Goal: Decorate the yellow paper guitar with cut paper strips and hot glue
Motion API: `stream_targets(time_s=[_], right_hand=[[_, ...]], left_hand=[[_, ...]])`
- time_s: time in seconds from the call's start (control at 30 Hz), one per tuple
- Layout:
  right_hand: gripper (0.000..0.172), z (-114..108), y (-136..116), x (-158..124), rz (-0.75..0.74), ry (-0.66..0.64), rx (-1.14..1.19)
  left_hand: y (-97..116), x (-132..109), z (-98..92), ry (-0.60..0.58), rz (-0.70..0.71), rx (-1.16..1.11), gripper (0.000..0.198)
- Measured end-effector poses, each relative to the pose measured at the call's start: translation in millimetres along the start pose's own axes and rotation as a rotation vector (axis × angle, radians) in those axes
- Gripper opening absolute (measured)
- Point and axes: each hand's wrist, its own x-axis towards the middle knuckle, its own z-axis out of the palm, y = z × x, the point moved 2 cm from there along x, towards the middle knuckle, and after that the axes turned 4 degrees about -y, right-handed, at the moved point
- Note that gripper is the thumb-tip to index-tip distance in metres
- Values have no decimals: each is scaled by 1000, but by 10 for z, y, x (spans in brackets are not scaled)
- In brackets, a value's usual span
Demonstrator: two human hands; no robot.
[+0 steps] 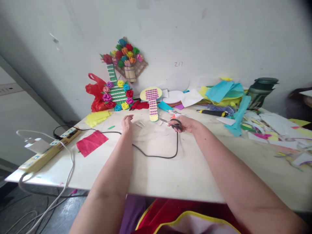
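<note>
My right hand is closed round the black handles of a pair of scissors, whose blades point left. The blade tips are close to the lower end of a yellow paddle-shaped piece covered in rows of purple strips, which stands near the wall. My left hand rests on the table left of that piece, its fingers loosely extended and nothing seen in them. Between my hands lie small white pointed paper scraps. A black cable loops over the table in front of them.
Paper-flower decorations and a red plastic bag stand at the back left. A power strip and red crepe paper lie left. Blue paper, a yellow-black tool, a dark bottle and scraps fill the right.
</note>
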Motion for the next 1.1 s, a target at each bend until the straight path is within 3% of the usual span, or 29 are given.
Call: stream_targets(time_s=[0.13,0.3,0.5,0.67,0.77,0.9,1.03,1.1], right_hand=[[34,1,29,27,7,-62,47],[32,38,51,45,135,-45,50],[31,-1,-17,-27,-43,21,131],[29,-81,32,3,-107,16,189],[29,-108,61,19,-134,-3,199],[30,-104,57,-12,-128,-24,186],[29,-89,45,-43,-132,-55,216],[29,-85,46,-42,-158,-74,239]], left_hand=[[-5,5,49,15,-64,-161,27],[41,-49,131,-23,-121,-104,27],[13,-65,104,-19,-98,21,28],[115,-93,126,-24,33,231,30],[237,-198,265,-110,127,300,28],[357,-419,553,-322,155,312,20],[425,-631,764,-576,-78,-15,21],[469,-701,808,-635,-209,-261,24]])
